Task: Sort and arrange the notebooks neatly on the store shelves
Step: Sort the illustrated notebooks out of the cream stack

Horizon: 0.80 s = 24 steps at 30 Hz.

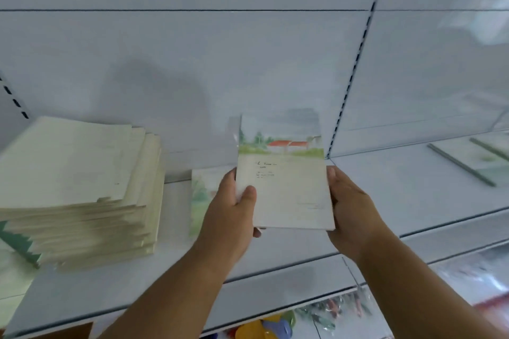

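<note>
**While Both Hands Hold the Notebook Upright: Placement Step**

While the white store shelf (275, 264) carries every item in view, it is the reference surface for this step. Its white back panel (192, 63) rises behind, and a slotted upright (355, 63) divides this bay from the bay to the right.

At the left of the shelf stands a tall stack of cream notebooks (80, 187). Its edges are uneven and fan outward, so it appears unsorted.

At the centre, the landscape-cover notebook (283, 173) is held above the shelf, upright and tilted slightly back, with its printed cover toward the camera. The cover shows trees and red roofs over a pale lower field. Whether its lower edge touches the shelf cannot be told.

The left hand (234, 209) grips the notebook's left edge, thumb across the cover and fingers behind. The right hand (349, 209) clasps the right edge; its fingers pass behind the notebook and are hidden.

Behind the left hand, a second illustrated notebook (202, 195) lies flat on the shelf, partly covered. In the right bay, further flat notebooks (473, 157) lie at the picture's edge, blurred.

Judged step: one notebook is selected and being positioned between the stack and the upright. The next move calls for setting it down squarely, probably aligned with the matching flat notebook, with both hands releasing evenly so it does not slide.
</note>
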{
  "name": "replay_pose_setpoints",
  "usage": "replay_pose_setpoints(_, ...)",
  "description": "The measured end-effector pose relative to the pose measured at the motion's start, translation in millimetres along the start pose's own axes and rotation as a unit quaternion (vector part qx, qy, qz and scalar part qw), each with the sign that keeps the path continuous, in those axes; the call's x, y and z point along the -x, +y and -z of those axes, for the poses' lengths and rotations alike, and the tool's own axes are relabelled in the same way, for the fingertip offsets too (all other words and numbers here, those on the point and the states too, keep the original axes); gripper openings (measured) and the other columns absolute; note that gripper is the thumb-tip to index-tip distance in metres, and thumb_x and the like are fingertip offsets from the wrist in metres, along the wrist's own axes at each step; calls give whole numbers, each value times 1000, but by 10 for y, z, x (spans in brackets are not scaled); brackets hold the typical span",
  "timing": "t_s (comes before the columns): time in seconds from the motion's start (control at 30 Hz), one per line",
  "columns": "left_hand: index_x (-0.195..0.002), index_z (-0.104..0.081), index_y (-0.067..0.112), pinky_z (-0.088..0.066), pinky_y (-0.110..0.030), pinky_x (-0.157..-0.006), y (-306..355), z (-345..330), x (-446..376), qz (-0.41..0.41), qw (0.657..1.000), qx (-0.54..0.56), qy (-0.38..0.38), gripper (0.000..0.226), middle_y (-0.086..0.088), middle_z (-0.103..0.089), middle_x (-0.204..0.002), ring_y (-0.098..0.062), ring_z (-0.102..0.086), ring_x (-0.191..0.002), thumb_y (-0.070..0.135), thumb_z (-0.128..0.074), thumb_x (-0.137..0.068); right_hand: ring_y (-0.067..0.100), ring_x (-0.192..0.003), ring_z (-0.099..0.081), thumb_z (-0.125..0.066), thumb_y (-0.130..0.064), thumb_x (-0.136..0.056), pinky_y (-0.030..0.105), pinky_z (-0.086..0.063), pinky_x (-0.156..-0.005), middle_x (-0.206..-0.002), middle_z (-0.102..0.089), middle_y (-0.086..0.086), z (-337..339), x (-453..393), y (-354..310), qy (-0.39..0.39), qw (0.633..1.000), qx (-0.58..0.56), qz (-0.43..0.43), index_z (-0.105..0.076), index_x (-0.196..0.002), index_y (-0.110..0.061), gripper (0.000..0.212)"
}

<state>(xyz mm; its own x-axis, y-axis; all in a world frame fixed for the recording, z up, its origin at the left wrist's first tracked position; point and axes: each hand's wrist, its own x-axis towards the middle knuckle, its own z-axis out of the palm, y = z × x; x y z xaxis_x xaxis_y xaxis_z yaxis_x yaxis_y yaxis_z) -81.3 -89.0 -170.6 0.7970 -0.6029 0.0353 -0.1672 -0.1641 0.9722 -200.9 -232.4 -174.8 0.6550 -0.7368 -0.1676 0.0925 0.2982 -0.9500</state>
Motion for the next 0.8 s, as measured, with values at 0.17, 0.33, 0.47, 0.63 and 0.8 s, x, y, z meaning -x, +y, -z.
replay_pose_setpoints(0.17, -117, -48, 40, -56, -31, -73, 176, -857, -3, 11, 998, -7, -54, 21, 14, -66, -108, -9, -64, -89, 27, -47, -101, 31, -77, -50, -40, -47, -106, 35, -39, -67, -96, -65, 29, 900, 2, -347, 77, 994, 74, -24, -80, -88, -17, 52)
replay_pose_setpoints(0.33, -115, -44, 35, -42, -6, -54, 473, -2220, 115, -58, 986, -56, -149, 16, 20, -61, -98, 4, -58, -83, 29, -47, -101, 24, -68, -57, -52, -45, -102, 28, -46, -57, -89, -60, 14, 2169, -106, -826, 248, 952, 178, 18, -60, -96, -10, 37)
replay_pose_setpoints(0.47, -114, -44, 34, -45, -18, -61, 751, -3334, 204, -69, 980, -54, -178, 14, 11, -64, -103, -2, -61, -85, 32, -47, -100, 36, -78, -67, -51, -54, -98, 40, -54, -69, -90, -67, 20, 3185, -112, -1201, 311, 924, 220, 31, -64, -101, -9, 47)
replay_pose_setpoints(0.63, -111, -45, 33, -47, -18, -62, 1018, -4334, 104, -81, 971, -76, -213, 11, 15, -63, -99, -2, -62, -84, 35, -46, -101, 35, -86, -70, -53, -51, -99, 48, -59, -80, -95, -72, 15, 4124, -261, -1612, 329, 918, 218, 34, -66, -102, -12, 41)
replay_pose_setpoints(0.8, -90, -49, 25, -36, -12, -50, 1220, -5136, -322, -90, 963, -109, -229, 16, 10, -62, -84, -3, -58, -73, 34, -44, -102, 42, -88, -71, -52, -67, -89, 61, -58, -80, -98, -72, 20, 4863, -779, -1743, 329, 911, 248, 31, -64, -100, -14, 56)
